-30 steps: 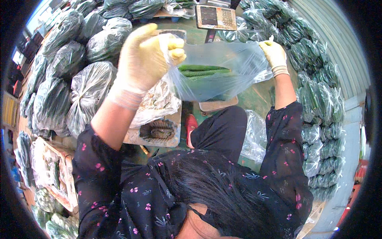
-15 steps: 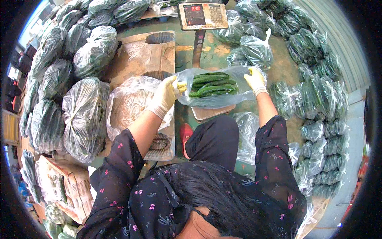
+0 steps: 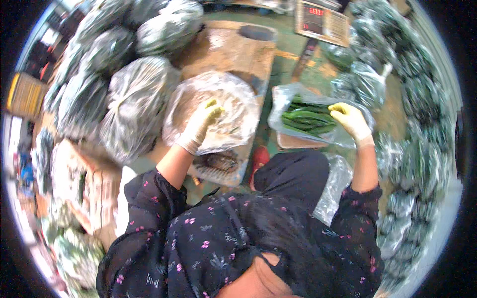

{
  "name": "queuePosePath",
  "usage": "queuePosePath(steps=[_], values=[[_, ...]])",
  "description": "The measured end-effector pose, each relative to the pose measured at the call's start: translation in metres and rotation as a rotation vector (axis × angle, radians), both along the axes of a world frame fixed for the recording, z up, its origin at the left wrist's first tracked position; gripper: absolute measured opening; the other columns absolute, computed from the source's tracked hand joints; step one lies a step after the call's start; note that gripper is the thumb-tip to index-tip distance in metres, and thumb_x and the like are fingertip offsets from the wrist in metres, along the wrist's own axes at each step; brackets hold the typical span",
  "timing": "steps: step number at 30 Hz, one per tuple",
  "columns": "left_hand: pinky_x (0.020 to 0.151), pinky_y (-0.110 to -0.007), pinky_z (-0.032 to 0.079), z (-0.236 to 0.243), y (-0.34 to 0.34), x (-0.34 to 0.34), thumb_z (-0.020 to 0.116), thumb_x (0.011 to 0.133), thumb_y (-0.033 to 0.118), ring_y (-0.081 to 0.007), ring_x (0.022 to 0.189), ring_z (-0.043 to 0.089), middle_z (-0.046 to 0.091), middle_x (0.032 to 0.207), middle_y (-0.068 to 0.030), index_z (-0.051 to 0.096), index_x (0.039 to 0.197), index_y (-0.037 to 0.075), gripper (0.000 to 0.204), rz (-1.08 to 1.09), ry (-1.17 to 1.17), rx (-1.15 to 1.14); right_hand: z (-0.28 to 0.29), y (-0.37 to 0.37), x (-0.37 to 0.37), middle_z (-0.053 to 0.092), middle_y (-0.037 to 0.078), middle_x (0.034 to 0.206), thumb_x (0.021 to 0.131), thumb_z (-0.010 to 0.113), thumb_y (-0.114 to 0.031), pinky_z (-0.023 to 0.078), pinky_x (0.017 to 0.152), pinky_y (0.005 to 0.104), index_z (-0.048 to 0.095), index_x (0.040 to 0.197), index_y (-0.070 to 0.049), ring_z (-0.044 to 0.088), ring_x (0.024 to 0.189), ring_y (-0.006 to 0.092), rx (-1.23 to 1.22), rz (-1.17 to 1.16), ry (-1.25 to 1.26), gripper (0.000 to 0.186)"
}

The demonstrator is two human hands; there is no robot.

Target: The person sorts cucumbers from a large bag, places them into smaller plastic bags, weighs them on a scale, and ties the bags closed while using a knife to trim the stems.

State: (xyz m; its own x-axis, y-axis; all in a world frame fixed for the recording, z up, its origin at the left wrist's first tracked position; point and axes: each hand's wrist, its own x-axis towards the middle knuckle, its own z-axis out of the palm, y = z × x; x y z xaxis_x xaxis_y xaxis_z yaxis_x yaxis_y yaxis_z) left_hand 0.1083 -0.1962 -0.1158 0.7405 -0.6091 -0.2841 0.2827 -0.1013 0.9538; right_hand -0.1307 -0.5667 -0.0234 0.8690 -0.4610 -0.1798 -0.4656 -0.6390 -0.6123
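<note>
Several dark green cucumbers (image 3: 305,118) lie side by side in a clear plastic bag (image 3: 279,105) on the scale platform (image 3: 298,142), in front of me to the right. My right hand (image 3: 352,121), in a pale yellow glove, is over the bag's right part. Its bent fingers reach the cucumbers' right ends, with a gap between thumb and fingers. My left hand (image 3: 201,124), gloved alike, hovers over a large, crumpled clear bag (image 3: 236,92) spread on a pallet. Its fingers are loosely curled, slightly blurred, and hold nothing I can see.
The scale's display (image 3: 322,22) rises on a post beyond the cucumbers. Large tied bags of dark green produce (image 3: 136,104) are heaped at left beside the brown pallet (image 3: 223,47). More bagged produce (image 3: 422,164) lines the right side. A pale crate (image 3: 89,188) stands at lower left.
My left hand has let go of the bag of cucumbers and moved left over the spread bag. The bag now rests lower on the scale, and my right hand is nearer the cucumbers. The view has shifted.
</note>
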Motion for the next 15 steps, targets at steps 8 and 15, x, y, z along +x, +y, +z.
queuePosePath(steps=[8,15], values=[[0.084,-0.035,0.046,-0.066,0.195,0.029,0.076,0.066,0.027,-0.0296,0.094,0.06,0.06,0.106,-0.0234,0.049,0.116,-0.012,0.068,0.901,-0.559,0.726,-0.026,0.141,0.134,0.06,0.012,0.111,0.076,0.068,-0.014,0.044,0.09,0.03,0.049,0.123,-0.002,0.057,0.1,0.0181,0.444,0.341,-0.166,0.053],[0.097,-0.035,0.038,-0.094,0.166,0.012,0.079,0.061,0.048,-0.0301,0.121,0.043,0.036,0.136,-0.027,0.02,0.138,-0.008,0.112,0.758,-0.07,0.575,-0.166,0.142,0.238,0.048,0.026,0.126,0.054,0.079,-0.039,0.04,0.098,0.0369,0.036,0.133,0.002,0.047,0.118,0.0346,-0.065,0.025,0.039,0.099]])
